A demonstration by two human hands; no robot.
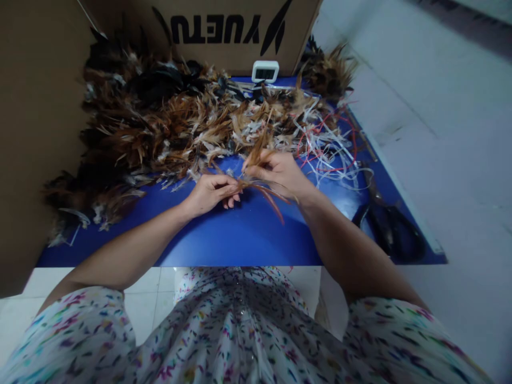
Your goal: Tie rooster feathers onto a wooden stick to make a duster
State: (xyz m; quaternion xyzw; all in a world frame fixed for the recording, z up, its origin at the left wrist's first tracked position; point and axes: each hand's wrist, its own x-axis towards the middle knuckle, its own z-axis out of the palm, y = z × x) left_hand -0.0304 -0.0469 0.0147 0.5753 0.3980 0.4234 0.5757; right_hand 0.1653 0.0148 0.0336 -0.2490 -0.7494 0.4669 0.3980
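Note:
Over the front of the blue table, my two hands nearly meet. My left hand (216, 193) is closed in a pinch on the base of several long reddish-brown feathers (272, 200), whose tips point right. Close beside it, my right hand (278, 170) has its fingers closed on a golden-brown feather (260, 149) that sticks up past the fingertips. How many feathers each hand holds cannot be made out. Just beyond the hands lies a broad heap of brown, black and white feathers (172, 117).
Black-handled scissors (388, 229) lie at the right of the blue table (224, 240). White and red ties (328, 154) are tangled behind them. A small white digital display (265, 71) stands before a cardboard box (232, 26). Another cardboard panel (36, 133) borders the left side.

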